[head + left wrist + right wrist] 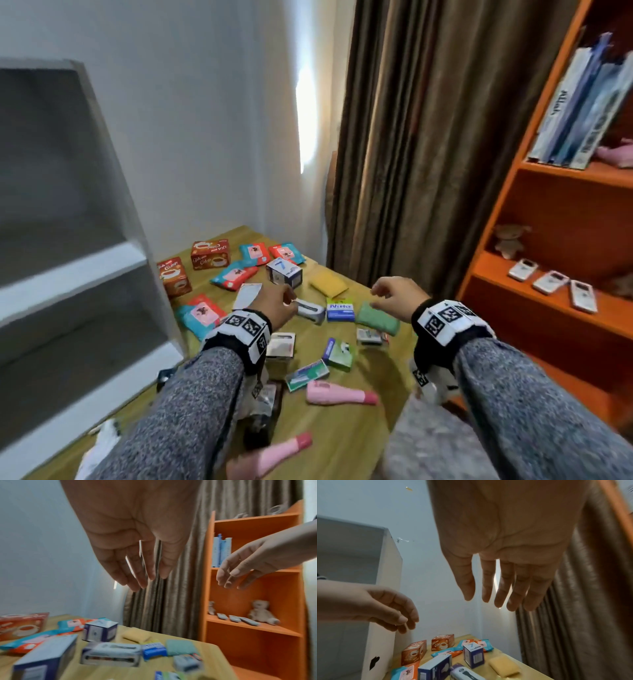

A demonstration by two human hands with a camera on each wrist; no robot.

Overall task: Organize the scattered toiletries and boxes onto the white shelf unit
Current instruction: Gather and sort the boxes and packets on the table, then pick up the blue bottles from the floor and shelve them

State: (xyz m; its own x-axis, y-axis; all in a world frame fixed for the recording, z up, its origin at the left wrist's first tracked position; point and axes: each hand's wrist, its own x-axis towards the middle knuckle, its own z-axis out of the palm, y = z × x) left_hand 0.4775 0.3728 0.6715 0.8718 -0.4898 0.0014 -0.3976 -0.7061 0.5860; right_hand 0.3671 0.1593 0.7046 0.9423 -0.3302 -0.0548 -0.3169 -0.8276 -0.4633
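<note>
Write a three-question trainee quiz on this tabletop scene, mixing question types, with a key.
1. True or false: the left hand grips a box.
2. Which item lies nearest the right hand: A) folded green cloth B) red-brown coffee box C) pink tube?
3. Fill in: the white shelf unit's visible compartments hold ___ toiletries.

Key: 1 false, both hands hover with relaxed fingers; 2 A; 3 no.

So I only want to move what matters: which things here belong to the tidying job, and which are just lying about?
Job:
white shelf unit
tea boxes
teal-red packets
blue-white cube box
pink bottle
yellow sponge

Lying about:
orange bookcase
books
teddy bear
curtain
</note>
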